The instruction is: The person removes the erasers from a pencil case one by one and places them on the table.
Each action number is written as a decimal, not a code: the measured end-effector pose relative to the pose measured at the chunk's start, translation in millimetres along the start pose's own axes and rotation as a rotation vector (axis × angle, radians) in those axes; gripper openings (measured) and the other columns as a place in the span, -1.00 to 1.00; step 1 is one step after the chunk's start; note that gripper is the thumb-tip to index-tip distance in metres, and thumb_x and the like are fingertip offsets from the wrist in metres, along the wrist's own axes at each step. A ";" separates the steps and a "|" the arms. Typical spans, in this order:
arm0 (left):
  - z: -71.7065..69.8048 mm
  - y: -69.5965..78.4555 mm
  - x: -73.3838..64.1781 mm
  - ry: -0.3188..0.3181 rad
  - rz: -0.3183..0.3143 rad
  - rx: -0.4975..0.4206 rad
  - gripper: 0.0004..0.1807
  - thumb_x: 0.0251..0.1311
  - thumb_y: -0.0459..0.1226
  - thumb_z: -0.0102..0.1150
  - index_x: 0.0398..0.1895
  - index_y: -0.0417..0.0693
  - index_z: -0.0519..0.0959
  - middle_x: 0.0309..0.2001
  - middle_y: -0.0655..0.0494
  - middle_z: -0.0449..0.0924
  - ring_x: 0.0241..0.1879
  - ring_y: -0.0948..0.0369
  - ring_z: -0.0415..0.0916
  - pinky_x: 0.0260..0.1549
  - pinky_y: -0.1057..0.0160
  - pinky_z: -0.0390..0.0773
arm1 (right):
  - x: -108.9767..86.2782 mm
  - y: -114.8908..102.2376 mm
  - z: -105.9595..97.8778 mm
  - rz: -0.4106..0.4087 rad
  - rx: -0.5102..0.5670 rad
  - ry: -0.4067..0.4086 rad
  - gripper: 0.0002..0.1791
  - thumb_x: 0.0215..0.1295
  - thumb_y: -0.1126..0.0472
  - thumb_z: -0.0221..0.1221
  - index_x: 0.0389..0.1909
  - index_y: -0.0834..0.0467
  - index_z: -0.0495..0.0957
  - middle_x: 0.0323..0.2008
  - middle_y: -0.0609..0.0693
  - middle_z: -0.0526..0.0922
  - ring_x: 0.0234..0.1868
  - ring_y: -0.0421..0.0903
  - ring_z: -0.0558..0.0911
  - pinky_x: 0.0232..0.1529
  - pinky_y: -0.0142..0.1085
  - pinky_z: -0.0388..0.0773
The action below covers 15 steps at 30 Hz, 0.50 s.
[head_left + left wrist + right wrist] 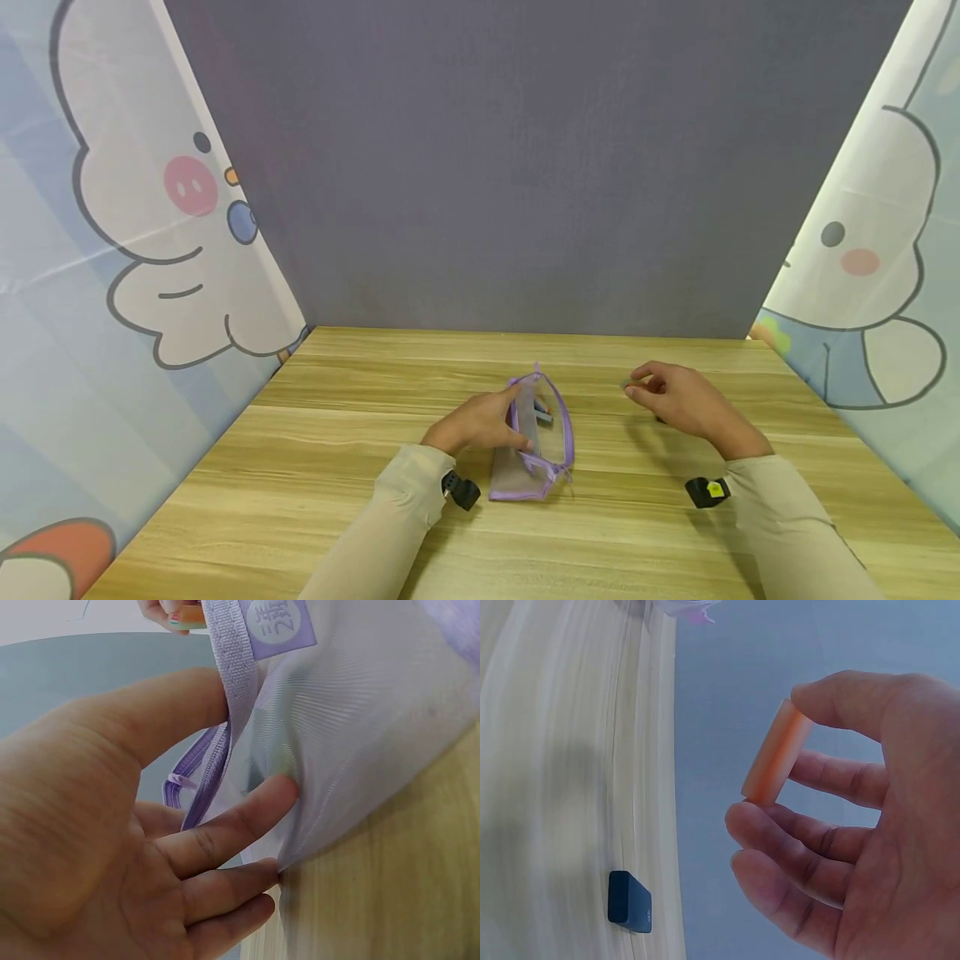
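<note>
A purple-trimmed mesh zip pouch lies on the table with its zip mouth apart. My left hand holds its near side, the thumb at the zipper edge and the fingers against the mesh, as the left wrist view shows. Several small grey and dark pieces show inside the pouch. To the right, my right hand is raised over the table. It pinches a small orange bar between thumb and fingertips; in the left wrist view its end shows a multicoloured tip.
A small dark block lies on the wooden table under my right hand. A grey panel stands behind the table. Cartoon-printed curtains hang at both sides.
</note>
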State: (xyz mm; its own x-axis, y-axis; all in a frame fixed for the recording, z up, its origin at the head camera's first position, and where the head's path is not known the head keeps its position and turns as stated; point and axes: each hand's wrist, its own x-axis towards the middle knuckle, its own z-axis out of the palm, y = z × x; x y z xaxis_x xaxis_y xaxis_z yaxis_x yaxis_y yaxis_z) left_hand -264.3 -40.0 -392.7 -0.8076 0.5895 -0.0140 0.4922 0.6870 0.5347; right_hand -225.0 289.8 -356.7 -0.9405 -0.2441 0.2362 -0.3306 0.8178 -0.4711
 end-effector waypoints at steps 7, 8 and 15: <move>0.4 1.3 -0.6 0.000 -0.004 0.018 0.18 0.02 0.09 0.49 0.62 -0.01 0.01 0.33 -0.04 0.45 0.24 0.10 0.43 0.27 0.08 0.36 | -0.5 4.0 -2.1 0.005 -0.017 0.008 -0.59 0.44 -0.05 0.19 0.05 0.20 0.62 -0.22 0.05 0.70 -0.22 -0.02 0.66 -0.21 -0.01 0.57; 0.6 1.1 -0.6 -0.001 -0.004 0.017 0.18 0.03 0.08 0.49 0.62 -0.02 0.01 0.34 -0.03 0.44 0.25 0.10 0.42 0.28 0.08 0.36 | -0.7 4.8 -2.5 0.005 -0.018 0.011 -0.59 0.44 -0.05 0.19 0.05 0.20 0.62 -0.22 0.05 0.70 -0.22 -0.01 0.66 -0.22 -0.02 0.57; -0.5 4.1 -1.5 0.008 0.007 0.009 0.17 0.02 0.02 0.52 0.61 -0.10 0.03 0.35 -0.07 0.43 0.24 0.11 0.43 0.27 0.11 0.36 | -3.0 8.1 -8.2 0.015 -0.017 0.013 -0.53 0.46 -0.07 0.16 0.10 0.24 0.59 -0.18 0.12 0.71 -0.18 0.07 0.67 -0.22 0.02 0.58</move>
State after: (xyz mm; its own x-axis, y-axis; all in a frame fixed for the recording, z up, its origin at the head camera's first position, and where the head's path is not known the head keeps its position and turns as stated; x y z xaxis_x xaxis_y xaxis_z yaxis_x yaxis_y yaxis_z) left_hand -261.3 -38.3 -390.1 -0.8067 0.5910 -0.0030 0.5008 0.6863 0.5275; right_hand -224.2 301.4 -354.3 -0.9443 -0.2252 0.2399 -0.3149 0.8303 -0.4599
